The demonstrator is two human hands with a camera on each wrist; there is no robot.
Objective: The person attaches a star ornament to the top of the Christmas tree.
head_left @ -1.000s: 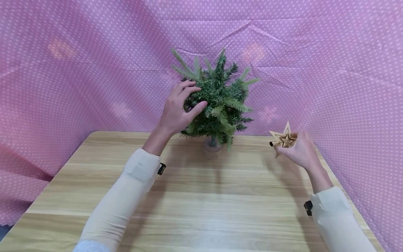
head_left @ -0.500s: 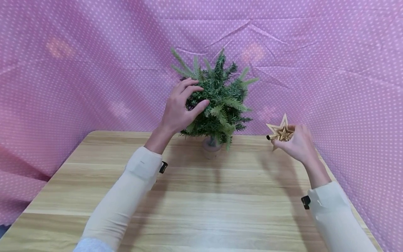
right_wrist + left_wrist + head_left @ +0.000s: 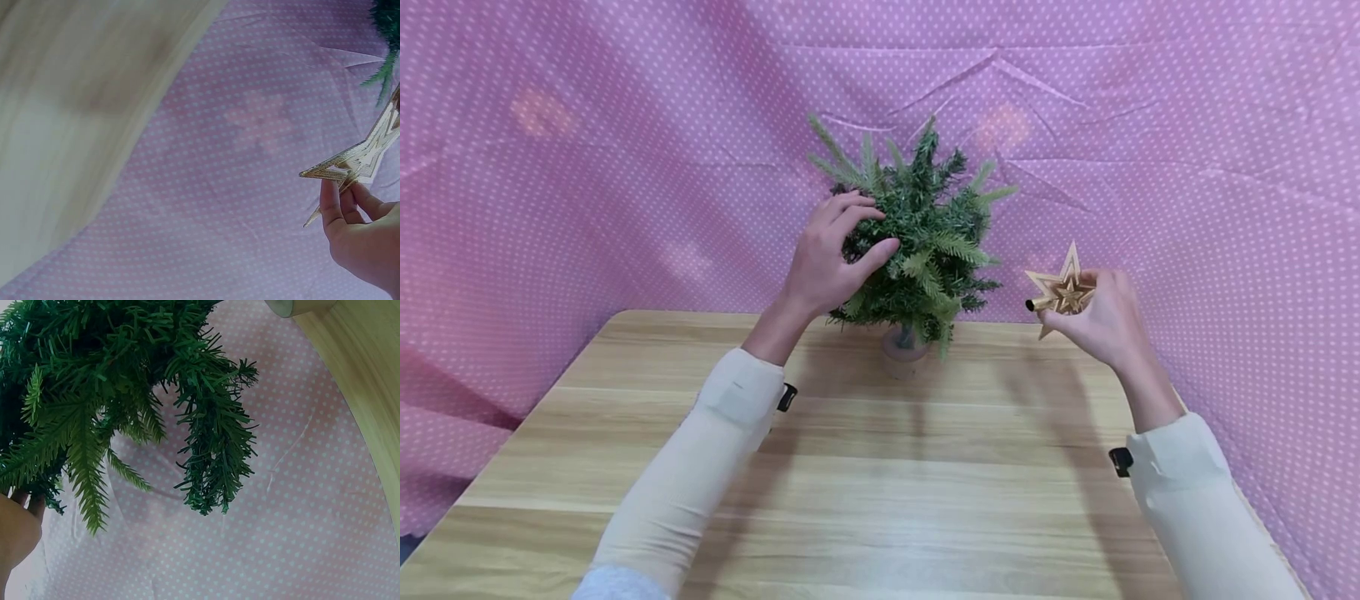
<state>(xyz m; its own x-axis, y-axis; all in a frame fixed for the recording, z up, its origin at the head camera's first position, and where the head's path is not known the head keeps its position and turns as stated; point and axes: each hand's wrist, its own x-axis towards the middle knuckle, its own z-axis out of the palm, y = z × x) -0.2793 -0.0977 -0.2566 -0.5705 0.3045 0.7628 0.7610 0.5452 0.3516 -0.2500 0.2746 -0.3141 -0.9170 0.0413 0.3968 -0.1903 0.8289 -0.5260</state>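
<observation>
A small artificial Christmas tree (image 3: 940, 225) stands upright near the table's far edge on a round pale base (image 3: 904, 357). My left hand (image 3: 827, 254) rests against its left side, thumb and fingers spread over the foliage. In the left wrist view, the fingertips of that hand (image 3: 22, 528) reach in behind the branches. Off to the tree's right, my right hand (image 3: 1112, 317) pinches a gold star tree topper (image 3: 1070, 293) above the table. One point of the star is up, and its short hollow tube faces left. The right wrist view shows fingers (image 3: 331, 200) gripping its edge.
Under both arms is a light wooden table (image 3: 865, 500). Pink polka-dot cloth (image 3: 700, 125) hangs behind it and along both sides. A small black device (image 3: 1120, 462) sits at the right cuff, with a similar one (image 3: 787, 397) at the left.
My right hand has raised the star and brought it slightly left, nearer the tree. The left hand has shifted a little to the right along the foliage. The tree stays in place.
</observation>
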